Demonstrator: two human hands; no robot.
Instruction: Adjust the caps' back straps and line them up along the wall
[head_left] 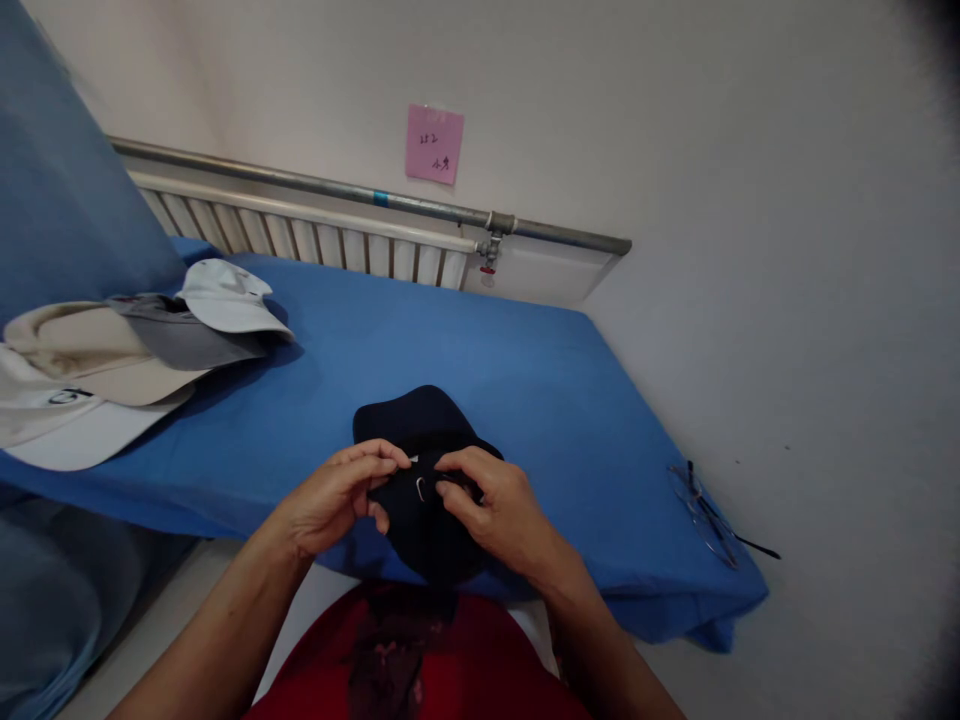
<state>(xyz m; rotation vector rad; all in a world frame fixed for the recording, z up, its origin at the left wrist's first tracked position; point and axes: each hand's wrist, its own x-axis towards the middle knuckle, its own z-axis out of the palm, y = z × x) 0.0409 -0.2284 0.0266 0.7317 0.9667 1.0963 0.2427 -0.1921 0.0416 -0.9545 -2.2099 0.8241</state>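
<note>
A dark navy cap (431, 535) with a small white swoosh lies at the near edge of the blue-covered table, its brim pointing away from me. My left hand (341, 495) is closed on the cap's left side, thumb and forefinger pinching near a small white tag. On the right side, my right hand (491, 500) pinches the cap's dark fabric between thumb and fingers. The exact bit of cloth under the right fingertips is hard to make out.
Several caps, among them a white cap (225, 295) and a grey cap (187, 335), overlap on the left of the blue cloth (555, 400). Eyeglasses (705, 515) rest near the right edge. Behind stand a radiator (300, 240) and a pipe (315, 185) along the wall.
</note>
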